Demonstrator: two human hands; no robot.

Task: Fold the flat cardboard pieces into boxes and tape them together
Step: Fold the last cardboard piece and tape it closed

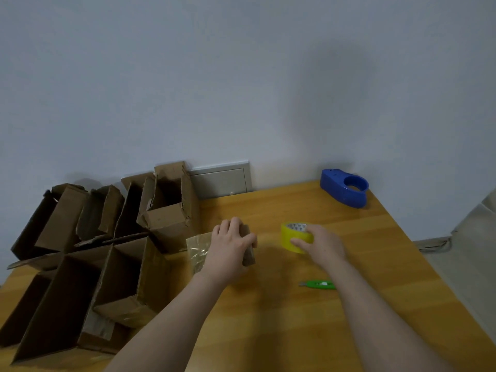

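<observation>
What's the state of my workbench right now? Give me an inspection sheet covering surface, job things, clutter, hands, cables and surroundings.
Surface: yellowish wooden table, grain visible.
Job's things: small brown cardboard box under the left hand; yellow tape roll under the right hand; several open folded brown cardboard boxes crowd the left side.
Clutter: green utility knife lies flat beside the right forearm; blue plastic tape dispenser at the far right corner; crinkled clear film beside the small box.
Hands: left hand grips the small box from above; right hand grips the tape roll.
Cables: nothing clearly seen.
Surroundings: pale wall; grey wall panel behind the boxes.
</observation>
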